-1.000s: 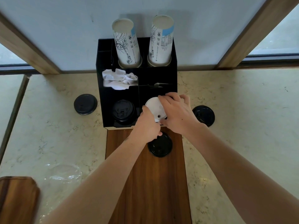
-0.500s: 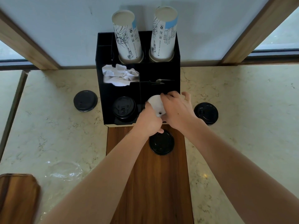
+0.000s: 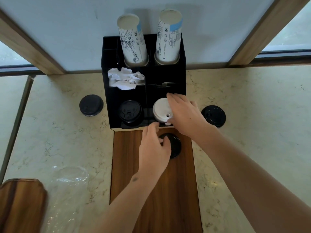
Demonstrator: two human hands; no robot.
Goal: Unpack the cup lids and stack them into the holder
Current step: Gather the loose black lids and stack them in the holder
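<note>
The black holder [image 3: 176, 78] stands at the back of the counter. A stack of white lids [image 3: 160, 109] sits in its front right compartment, and black lids [image 3: 129, 111] fill the front left one. My right hand [image 3: 185, 115] grips the white stack, fingers at its far side and thumb at its front. My left hand [image 3: 153, 152] hangs loosely curled over the left edge of a black lid [image 3: 175, 147] lying on the wooden board [image 3: 168, 199]; it holds nothing that I can see. Two more black lids lie on the counter, one left [image 3: 91, 105] and one right [image 3: 213, 115] of the holder.
Two tall paper cup stacks [image 3: 133, 41] [image 3: 169, 36] stand in the holder's back slots, with crumpled napkins [image 3: 126, 79] in the middle left slot. Empty clear plastic wrap [image 3: 70, 179] lies on the marble counter at lower left, beside a wooden tray [image 3: 20, 204].
The white lid stack has gone down into the front right compartment. My left hand has let go of it and pulled back over the black lid on the board.
</note>
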